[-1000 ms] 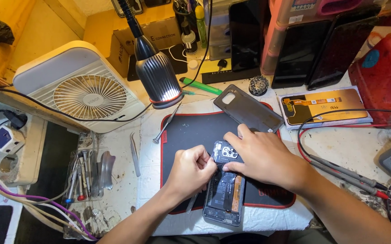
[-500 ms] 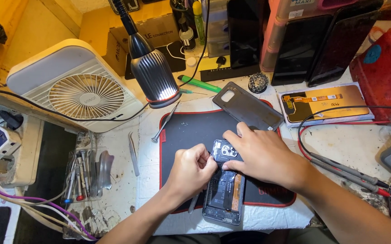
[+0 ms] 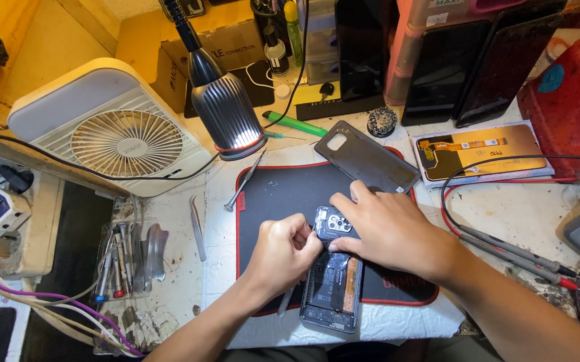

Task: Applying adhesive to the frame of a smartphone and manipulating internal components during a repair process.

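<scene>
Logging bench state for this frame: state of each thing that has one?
Phone: back off, insides exposed, flat on the mat.
Back cover: detached, lying at the mat's far edge.
Desk lamp: lit, aimed down.
Fan: blades look still.
Left hand: fingers closed on a thin tool at the phone.
Right hand: pressing the phone's top.

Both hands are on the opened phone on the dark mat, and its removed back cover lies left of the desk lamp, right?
Not quite. In the head view, the back cover lies right of the desk lamp. Both hands, left and right, are on the opened phone on the dark mat.
</scene>
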